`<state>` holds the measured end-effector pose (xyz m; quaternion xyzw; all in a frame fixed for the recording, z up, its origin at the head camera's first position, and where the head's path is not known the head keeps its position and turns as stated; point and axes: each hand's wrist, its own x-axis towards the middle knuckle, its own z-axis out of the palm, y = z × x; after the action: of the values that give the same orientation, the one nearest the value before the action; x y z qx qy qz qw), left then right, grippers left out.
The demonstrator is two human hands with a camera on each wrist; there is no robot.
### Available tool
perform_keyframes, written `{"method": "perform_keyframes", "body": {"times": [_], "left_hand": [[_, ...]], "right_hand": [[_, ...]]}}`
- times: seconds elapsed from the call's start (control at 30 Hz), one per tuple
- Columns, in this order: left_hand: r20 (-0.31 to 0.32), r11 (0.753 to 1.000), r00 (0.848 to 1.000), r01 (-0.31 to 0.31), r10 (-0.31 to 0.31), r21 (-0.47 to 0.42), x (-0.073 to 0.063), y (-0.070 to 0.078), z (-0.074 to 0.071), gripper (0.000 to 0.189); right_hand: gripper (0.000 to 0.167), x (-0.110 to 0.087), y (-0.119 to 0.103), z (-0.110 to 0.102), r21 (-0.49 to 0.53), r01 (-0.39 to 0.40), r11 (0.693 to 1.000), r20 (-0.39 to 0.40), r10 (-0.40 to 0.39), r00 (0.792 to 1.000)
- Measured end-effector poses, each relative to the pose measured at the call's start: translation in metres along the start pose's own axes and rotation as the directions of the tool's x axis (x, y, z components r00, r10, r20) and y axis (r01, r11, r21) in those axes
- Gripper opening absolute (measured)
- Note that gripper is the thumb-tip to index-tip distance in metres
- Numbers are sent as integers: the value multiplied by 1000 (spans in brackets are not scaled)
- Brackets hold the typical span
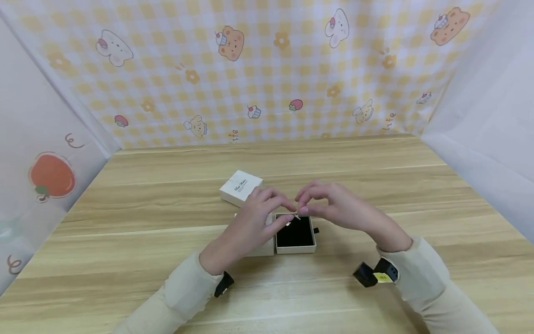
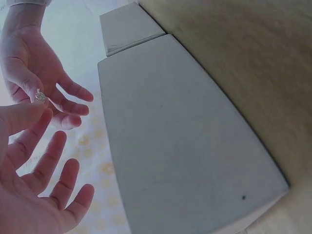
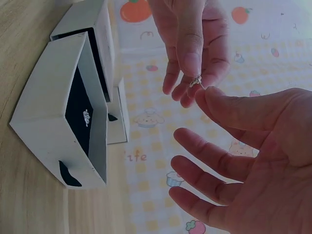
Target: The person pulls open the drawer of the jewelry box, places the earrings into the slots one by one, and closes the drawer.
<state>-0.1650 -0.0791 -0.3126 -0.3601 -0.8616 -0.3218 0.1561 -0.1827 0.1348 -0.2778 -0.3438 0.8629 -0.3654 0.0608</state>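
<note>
Above a small white box drawer [image 1: 295, 250] with a black lining, both hands meet fingertip to fingertip. My left hand [image 1: 259, 219] pinches a small sparkling silver earring [image 3: 195, 81] between thumb and index finger, the other fingers spread. From the opposite side my right hand [image 1: 333, 204] pinches the thin post end of that earring with thumb and index finger. Its remaining fingers are loosely bent, as the right wrist view shows. A second silver earring [image 3: 87, 117] sits on the black lining inside the drawer.
The drawer's white outer sleeve [image 1: 263, 251] stands against its left side, partly under my left hand. Behind it lies another white box [image 1: 241, 185] with dark lettering. A black pull tab [image 3: 69, 174] sticks out from the drawer's right end. Everything rests on a wood-grain table [image 1: 167, 278].
</note>
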Motion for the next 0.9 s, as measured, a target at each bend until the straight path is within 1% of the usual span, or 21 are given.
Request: {"method": "perform_keyframes", "body": {"times": [0.17,0.4,0.53,0.9], "left_hand": [[-9,1000,1000,-13,13,0,0,2,-1,5],[-11,999,999,-39,39,8,1,2,0,3],[-10,998,999,-53,53,16,1,1,1,3],[-12,998,998,-59,59,28,1,2,1,5]], "right_hand": [[7,0,0,0,37,2,999,31,-3,1000],[7,0,1,0,61,7,998,30,-8,1000],[7,1,3,1,62,1,998,31,-3,1000],[5,2,2,1,53,-26,998,35,24,999]]}}
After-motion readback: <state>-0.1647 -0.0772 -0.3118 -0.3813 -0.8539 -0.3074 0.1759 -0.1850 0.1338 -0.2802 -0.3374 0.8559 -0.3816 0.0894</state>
